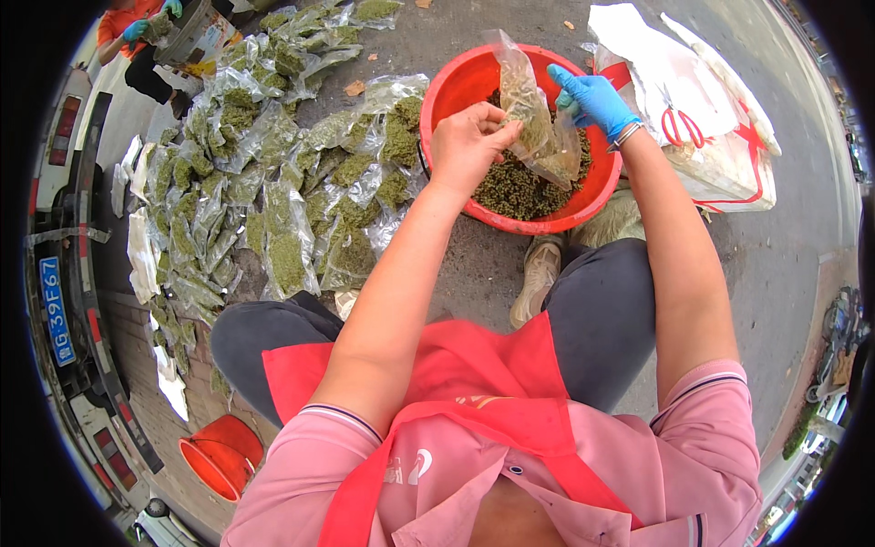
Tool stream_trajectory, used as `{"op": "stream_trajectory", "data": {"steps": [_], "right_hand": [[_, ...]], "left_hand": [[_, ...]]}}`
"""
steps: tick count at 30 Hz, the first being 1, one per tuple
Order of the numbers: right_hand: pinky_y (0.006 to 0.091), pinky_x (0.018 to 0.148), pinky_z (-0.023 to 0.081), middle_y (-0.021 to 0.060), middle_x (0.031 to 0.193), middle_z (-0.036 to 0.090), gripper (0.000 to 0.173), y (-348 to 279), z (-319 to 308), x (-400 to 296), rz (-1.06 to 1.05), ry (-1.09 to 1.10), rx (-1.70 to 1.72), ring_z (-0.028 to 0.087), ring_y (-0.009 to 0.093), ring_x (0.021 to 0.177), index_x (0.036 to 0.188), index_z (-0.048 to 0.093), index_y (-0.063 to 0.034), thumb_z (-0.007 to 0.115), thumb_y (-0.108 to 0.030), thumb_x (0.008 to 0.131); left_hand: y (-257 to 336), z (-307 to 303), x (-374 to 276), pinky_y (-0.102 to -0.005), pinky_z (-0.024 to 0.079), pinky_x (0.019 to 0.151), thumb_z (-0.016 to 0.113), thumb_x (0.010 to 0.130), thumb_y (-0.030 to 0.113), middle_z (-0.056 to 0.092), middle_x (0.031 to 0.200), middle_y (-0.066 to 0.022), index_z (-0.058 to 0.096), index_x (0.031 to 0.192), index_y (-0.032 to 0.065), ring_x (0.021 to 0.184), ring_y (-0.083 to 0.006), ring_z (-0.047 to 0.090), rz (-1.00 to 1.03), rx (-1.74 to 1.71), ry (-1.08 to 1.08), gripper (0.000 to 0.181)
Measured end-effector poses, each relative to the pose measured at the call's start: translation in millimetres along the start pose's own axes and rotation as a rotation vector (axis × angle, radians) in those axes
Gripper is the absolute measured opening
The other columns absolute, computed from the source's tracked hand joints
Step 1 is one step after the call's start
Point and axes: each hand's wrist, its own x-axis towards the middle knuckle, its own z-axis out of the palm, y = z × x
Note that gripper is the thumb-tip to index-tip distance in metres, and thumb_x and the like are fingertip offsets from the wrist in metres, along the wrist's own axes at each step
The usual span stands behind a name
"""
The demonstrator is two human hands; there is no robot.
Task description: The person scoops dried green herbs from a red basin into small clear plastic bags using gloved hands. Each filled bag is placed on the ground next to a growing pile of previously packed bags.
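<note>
My bare left hand (472, 140) pinches a transparent plastic bag (523, 113) with some greenish contents inside. The bag slants over a red plastic tub (444, 82). Small round green-brown berries (523, 191), resembling peppercorns, lie in the tub under the bag. On the bag's right side is my right hand (595, 102), in a blue glove with greenish fingertips. Its curled fingers are at the bag's edge, and one finger or the thumb sticks out; whether they grip the plastic I cannot tell.
Many transparent bags of green berries (287, 253) cover the ground at left. Red-handled scissors (680, 126) lie on a white foam box (731, 164) at right. A coworker (140, 41) works beside a bucket (195, 41). An orange-red bucket (222, 455) lies tipped near a parked truck (68, 273).
</note>
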Motion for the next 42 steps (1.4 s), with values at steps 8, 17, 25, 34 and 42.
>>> {"op": "stream_trajectory", "data": {"steps": [8,17,25,34,42], "right_hand": [[0.0276,0.047,0.045,0.0074,0.061,0.059,0.042,28,-11,16,-0.026,0.031,-0.229,0.053,0.014,0.047,0.074,0.063,-0.0023,0.060,-0.044,0.078],[0.0247,0.060,0.048,0.0030,0.075,0.059,0.044,-10,15,-21,-0.118,-0.190,0.000,0.055,0.010,0.067,0.086,0.063,-0.0045,0.063,-0.047,0.075],[0.0265,0.063,0.045,0.0054,0.073,0.060,0.036,-12,27,-30,-0.300,-0.266,-0.027,0.054,0.012,0.066,0.085,0.065,-0.0031,0.061,-0.039,0.077],[0.0253,0.063,0.044,0.0040,0.074,0.061,0.029,4,-4,-10,-0.430,-0.039,-0.185,0.051,0.009,0.066,0.092,0.062,0.0022,0.051,-0.024,0.086],[0.0255,0.060,0.042,0.0018,0.068,0.059,0.030,6,-11,-13,-0.407,-0.053,0.045,0.049,0.008,0.063,0.082,0.063,0.0021,0.054,-0.026,0.084]], "left_hand": [[12,-22,36,-0.0230,0.042,0.047,0.066,0.075,0.025,0.063,0.063,0.0000,0.063,0.090,0.0078,0.048,-0.0054,0.054,0.155,0.441,-0.130,0.023],[17,8,26,-0.0233,0.042,0.049,0.062,0.072,0.008,0.056,0.055,-0.0006,0.047,0.101,0.0043,0.051,-0.0072,0.054,0.044,0.018,-0.260,0.034],[11,20,23,-0.0230,0.043,0.062,0.063,0.072,0.004,0.057,0.073,-0.0015,0.034,0.124,0.0063,0.066,-0.0092,0.054,0.188,-0.131,-0.219,0.060],[-36,-13,7,-0.0208,0.045,0.062,0.057,0.079,0.005,0.060,0.075,-0.0029,0.047,0.103,0.0000,0.066,-0.0105,0.056,-0.073,-0.239,0.226,0.026],[-41,9,11,-0.0244,0.046,0.060,0.050,0.085,0.017,0.062,0.093,-0.0051,0.052,0.106,0.0049,0.062,-0.0121,0.057,-0.306,-0.804,-0.083,0.024]]}}
